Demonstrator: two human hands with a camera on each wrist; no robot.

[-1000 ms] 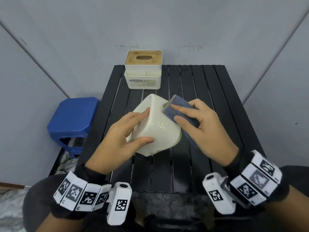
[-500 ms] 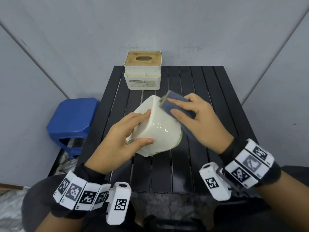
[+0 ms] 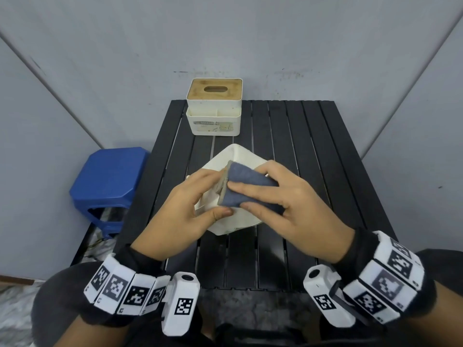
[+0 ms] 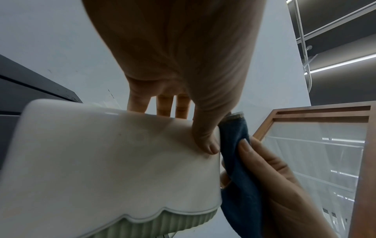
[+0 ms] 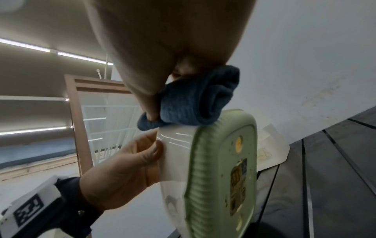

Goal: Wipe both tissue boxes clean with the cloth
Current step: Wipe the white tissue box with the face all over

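Observation:
A white rounded tissue box (image 3: pixel 240 159) (image 4: pixel 105 161) with a ribbed green base (image 5: pixel 221 169) is tipped up over the middle of the black slatted table (image 3: pixel 295 151). My left hand (image 3: pixel 190 209) grips it from the left, thumb on the near face, fingers over the far edge. My right hand (image 3: pixel 283 196) holds a folded blue cloth (image 3: pixel 243 189) (image 4: pixel 238 161) (image 5: pixel 193 103) and presses it on the box's upper face. A second white tissue box (image 3: pixel 214 106) with a wooden slotted lid stands at the table's far edge.
A blue plastic stool (image 3: pixel 107 181) stands left of the table. Grey partition walls close in behind and on both sides. The right half of the table and the strip near its front edge are bare slats.
My right hand has slid the cloth leftward and toward me, from the box's right edge onto its upper face, close to my left thumb. The box has turned in my left hand.

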